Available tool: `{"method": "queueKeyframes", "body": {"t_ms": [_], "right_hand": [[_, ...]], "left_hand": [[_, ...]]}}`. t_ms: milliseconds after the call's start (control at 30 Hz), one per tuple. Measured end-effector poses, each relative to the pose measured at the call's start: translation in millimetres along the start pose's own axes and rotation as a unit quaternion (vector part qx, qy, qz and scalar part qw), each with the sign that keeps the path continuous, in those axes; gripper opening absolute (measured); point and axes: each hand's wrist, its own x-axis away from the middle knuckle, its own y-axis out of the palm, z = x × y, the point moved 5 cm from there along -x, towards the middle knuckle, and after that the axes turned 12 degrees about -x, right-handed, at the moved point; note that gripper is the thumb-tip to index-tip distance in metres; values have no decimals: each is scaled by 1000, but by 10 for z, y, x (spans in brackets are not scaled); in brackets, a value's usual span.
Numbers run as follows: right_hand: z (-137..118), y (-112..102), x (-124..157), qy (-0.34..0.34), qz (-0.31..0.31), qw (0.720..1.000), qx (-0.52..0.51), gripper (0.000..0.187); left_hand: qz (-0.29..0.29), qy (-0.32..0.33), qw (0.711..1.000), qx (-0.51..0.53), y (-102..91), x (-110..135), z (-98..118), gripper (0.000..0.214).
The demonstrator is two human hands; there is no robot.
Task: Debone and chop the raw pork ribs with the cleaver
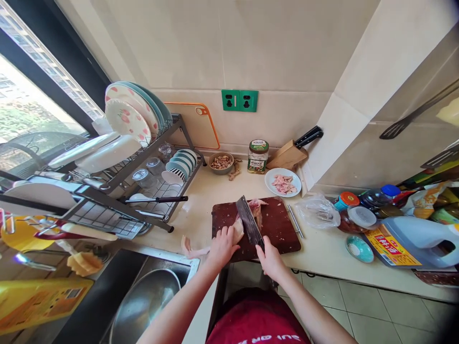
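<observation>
My right hand [271, 259] is closed round the handle of a cleaver [248, 219], whose wide dark blade stands on edge over the dark red cutting board [281, 234]. My left hand [221, 247] presses its fingers on a pale piece of raw poultry [237, 230], just left of the blade. Behind the blade lies more raw poultry [256, 206], partly hidden by it. Small scraps dot the board. A long pale piece of poultry [195, 252] sticks out left of my left hand, over the counter near the sink.
Behind the board stand a plate [297, 187] of cut raw meat, a lidded jar [257, 156], a knife block [287, 155] and a bowl [211, 168] of brown pieces. A dish rack [175, 200] and a sink with a metal basin [143, 306] are left; bottles and a jug [412, 239] right.
</observation>
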Motion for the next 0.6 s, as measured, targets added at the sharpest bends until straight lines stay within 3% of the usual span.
{"method": "queueKeyframes", "body": {"t_ms": [133, 267, 467, 600], "right_hand": [[108, 15, 108, -3, -2, 999, -37, 22], [5, -23, 49, -73, -36, 996, -27, 13], [72, -157, -11, -98, -48, 993, -43, 13], [234, -267, -27, -29, -64, 993, -95, 24]], "left_hand": [[12, -23, 997, 75, 92, -3, -16, 67], [-62, -87, 987, 116, 159, -143, -64, 77], [-111, -151, 967, 175, 104, -275, -53, 64], [-89, -171, 970, 147, 48, -186, 74, 58]]}}
